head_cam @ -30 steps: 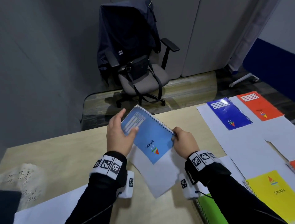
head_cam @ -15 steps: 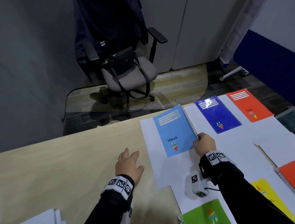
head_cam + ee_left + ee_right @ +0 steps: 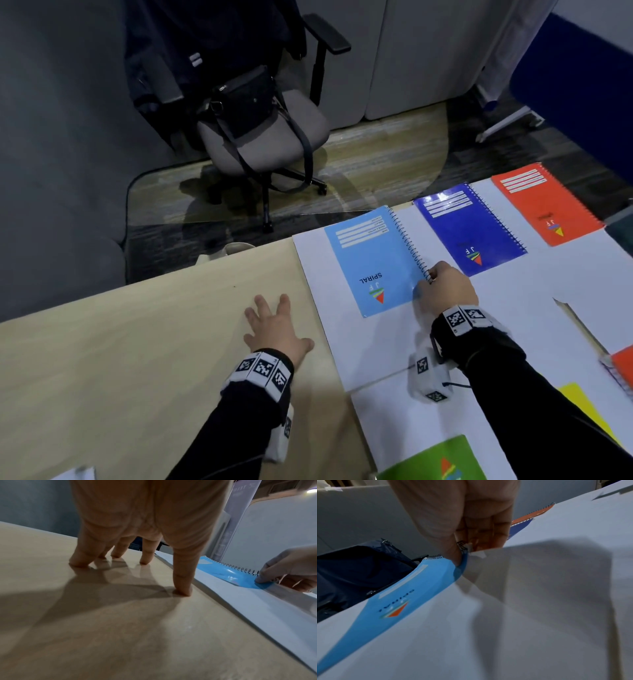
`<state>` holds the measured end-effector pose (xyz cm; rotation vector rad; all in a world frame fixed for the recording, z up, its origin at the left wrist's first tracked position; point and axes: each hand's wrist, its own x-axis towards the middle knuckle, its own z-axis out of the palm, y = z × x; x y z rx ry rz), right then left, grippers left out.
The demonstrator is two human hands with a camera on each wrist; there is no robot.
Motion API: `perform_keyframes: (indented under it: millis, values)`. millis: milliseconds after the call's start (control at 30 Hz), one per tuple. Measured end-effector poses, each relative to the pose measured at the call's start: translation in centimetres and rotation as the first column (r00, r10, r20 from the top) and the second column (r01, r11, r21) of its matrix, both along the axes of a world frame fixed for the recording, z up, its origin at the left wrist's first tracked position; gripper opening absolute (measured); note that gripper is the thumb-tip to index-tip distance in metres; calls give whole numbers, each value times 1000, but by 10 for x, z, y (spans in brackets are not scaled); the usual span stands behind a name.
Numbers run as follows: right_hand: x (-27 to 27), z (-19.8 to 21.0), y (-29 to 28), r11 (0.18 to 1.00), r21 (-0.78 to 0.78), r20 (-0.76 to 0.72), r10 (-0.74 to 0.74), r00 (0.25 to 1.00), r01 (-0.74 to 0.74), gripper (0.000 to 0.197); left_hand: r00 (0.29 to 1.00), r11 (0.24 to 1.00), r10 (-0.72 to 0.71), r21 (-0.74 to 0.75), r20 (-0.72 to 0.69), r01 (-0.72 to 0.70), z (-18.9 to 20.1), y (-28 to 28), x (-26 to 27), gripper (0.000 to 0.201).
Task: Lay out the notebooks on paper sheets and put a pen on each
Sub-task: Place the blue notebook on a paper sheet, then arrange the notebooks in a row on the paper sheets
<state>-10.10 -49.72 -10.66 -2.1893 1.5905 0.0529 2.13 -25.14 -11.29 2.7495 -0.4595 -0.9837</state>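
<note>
My right hand (image 3: 445, 291) pinches the near spiral-side corner of the light blue spiral notebook (image 3: 373, 260), thumb on the cover and the other fingers (image 3: 488, 534) curled beneath the corner, which lifts a little while the rest of the notebook lies flat on a white paper sheet (image 3: 346, 335). My left hand (image 3: 274, 329) rests on the bare wooden surface (image 3: 137, 359) just left of that sheet's edge, fingers (image 3: 181, 585) spread wide and straight, tips pressed down, holding nothing. The light blue notebook sits at the far left of a row: to its right lies a dark blue spiral notebook (image 3: 469, 229), and beyond that an orange-red spiral notebook (image 3: 544, 202), both flat on white paper with their printed covers turned away from me. Nearer to me, at the lower edge of the head view, a green notebook (image 3: 435, 459) lies on another white sheet, a yellow one (image 3: 582, 407) is partly hidden by my right sleeve, and a corner of another orange-red notebook (image 3: 621, 366) shows at the right edge. Beyond the surface stands an office chair (image 3: 274, 137) with a dark jacket (image 3: 191, 51) over its back and a black bag (image 3: 243, 99) on its seat.
</note>
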Motion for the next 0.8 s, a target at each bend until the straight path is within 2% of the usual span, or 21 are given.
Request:
perform_keyframes:
  millis: [233, 333, 467, 600, 700, 800]
  values:
    - [-3, -4, -1, 999, -7, 25, -31, 999, 32, 23, 1000, 999, 19, -41, -24, -20, -4, 2, 0, 99]
    - [-9, 0, 1, 999, -44, 115, -27, 993, 32, 39, 999, 997, 18, -72, -36, -21, -4, 6, -2, 97]
    - [-21, 8, 20, 996, -83, 261, 38, 964, -16, 44, 996, 968, 85, -233, -32, -90, 1, 20, 3, 81]
    - [-27, 14, 70, 984, -76, 303, 177, 936, -162, 41, 991, 931, 131, -347, 28, -113, 10, 50, 7, 57]
    - [-24, 16, 109, 966, -16, 269, 252, 929, -257, 31, 987, 931, 148, -346, 56, -120, 18, 79, 1, 44]
    - [-17, 17, 147, 931, 39, 227, 345, 911, -362, 18, 980, 935, 173, -330, 95, -133, 28, 111, -10, 40]
